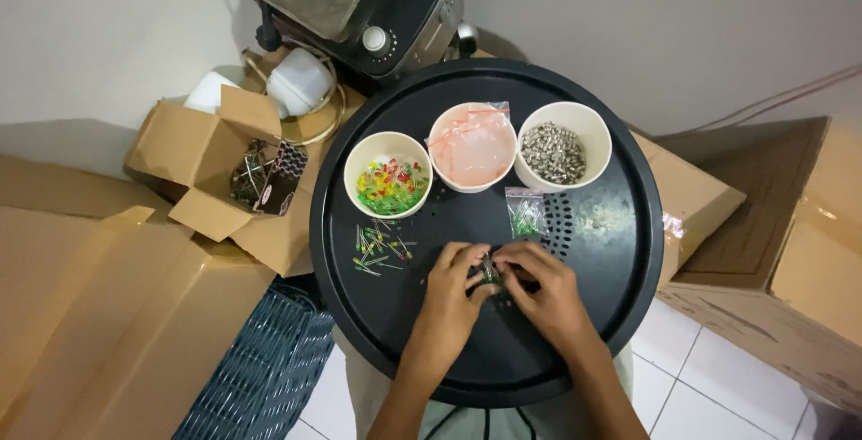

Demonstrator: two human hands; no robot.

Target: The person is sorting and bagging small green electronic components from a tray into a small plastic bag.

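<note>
Small green part (489, 271): I see it pinched between the fingertips of both my hands, low over the middle of the round black tray (611, 269); too small for me to tell its exact kind.
Left hand (452, 294): I have it palm down, wrist coming up from the near rim, fingers curled in with thumb and forefinger closed on the part's left side.
Right hand (545, 289): mine mirrors it, fingers bent and tips closed on the part from the right, touching the left hand's fingertips.
Just beyond the grip: a small clear bag (525, 212) holding green pieces lies flat on the tray.
Left of the grip: loose LEDs (382, 248), green, yellow and red with thin legs, scattered on the tray, near my left hand but apart from it.
Farther beyond: three white cups in a row, the left cup (388, 175) filled with mixed colour LEDs, the middle cup (473, 145) stuffed with a clear plastic bag, the right cup (564, 145) filled with small grey metal pieces.
Off the tray: an open cardboard box (215, 166) far left of the grip, a dark appliance (359, 4) past the cups.
In the way: nothing between my hands and the cups except the small bag.
</note>
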